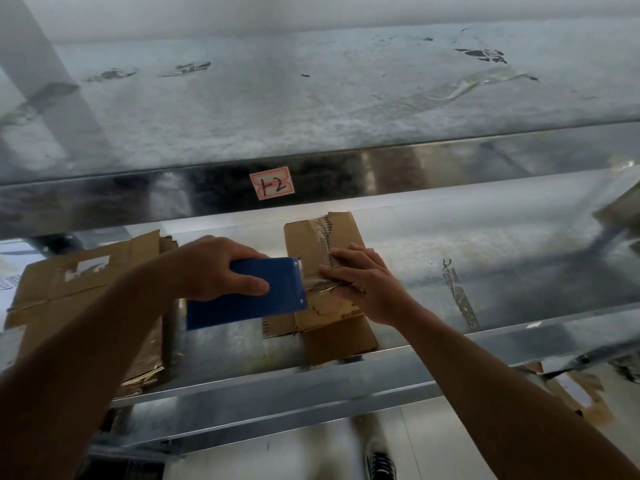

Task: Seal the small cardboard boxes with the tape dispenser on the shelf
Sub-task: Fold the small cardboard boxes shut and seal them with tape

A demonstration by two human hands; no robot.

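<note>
A small worn cardboard box (332,237) lies on the metal shelf (485,258), its top seam covered with wrinkled clear tape (311,282). My left hand (214,265) grips the blue tape dispenser (249,296) against the box's left side, thumb on its top face. My right hand (363,282) lies flat on the box with straight fingers pressing the tape down next to the dispenser's edge. A stretch of clear tape runs from the dispenser under my right fingers.
A stack of flattened cardboard (86,289) lies on the shelf to the left. An upper shelf beam with a label marked 12 (272,183) hangs above. More cardboard scraps (575,393) sit lower right. A shoe (379,462) shows on the floor below.
</note>
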